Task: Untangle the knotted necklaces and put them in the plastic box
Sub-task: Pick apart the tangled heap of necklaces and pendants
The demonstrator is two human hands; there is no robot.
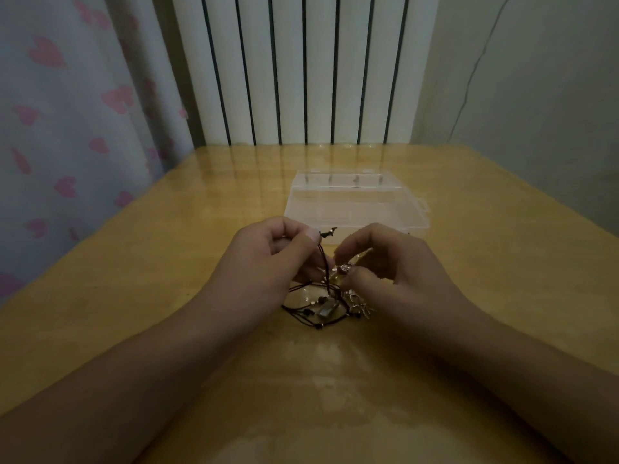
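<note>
The necklaces (321, 304) are a messy knot of thin dark cords w/ little dark beads, a flat silvery tag in the middle & some shiny gold bits on the right side. Most of the knot lies on the table (167, 262), right between the two hands. One dark cord goes up from the pile.

The left hand (271, 259) has its fingers curled in. Thumb & finger pinch the top of that dark cord, and a tiny end sticks out past the fingertips. The right hand (385, 262) is curled too. Its thumb & fingers pinch a small pinkish shiny bead, part of the same knot, held a bit above the table.

The plastic box (355, 202) is see-through & sits just behind the hands, toward the far side of the table. Can't tell if its lid is up or down. No necklace in it that I can see.

The table is yellow wood & shiny. Lots of bare top left & right of the hands, and in front near the arms. Its far edge meets a white radiator (301, 68). A curtain w/ pink hearts (60, 128) hangs past the left edge.
</note>
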